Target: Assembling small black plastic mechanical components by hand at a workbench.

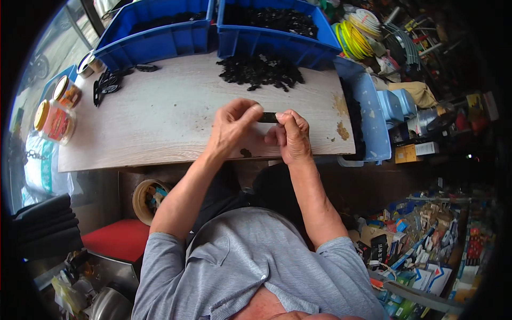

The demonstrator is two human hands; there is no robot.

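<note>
Over the near part of the pale table [160,128], a small flat black piece [268,117] spans the gap between my two hands. My left hand [234,118] pinches its left end between thumb and fingers. At its right end, my right hand [292,133] grips it with thumb and forefinger, the other fingers curled below. Its exact kind is too small to make out. Beyond my hands lies a loose heap of small black pieces [260,72]. A smaller group of longer black pieces [109,82] rests at the far left of the table.
Two blue bins [160,44] with black pieces stand along the table's far edge. Jars [55,122] line the left edge. A light blue crate [376,114] adjoins the right edge. Below the table sits a round bucket [141,202], near a red seat [118,240]. Packaged goods crowd the right.
</note>
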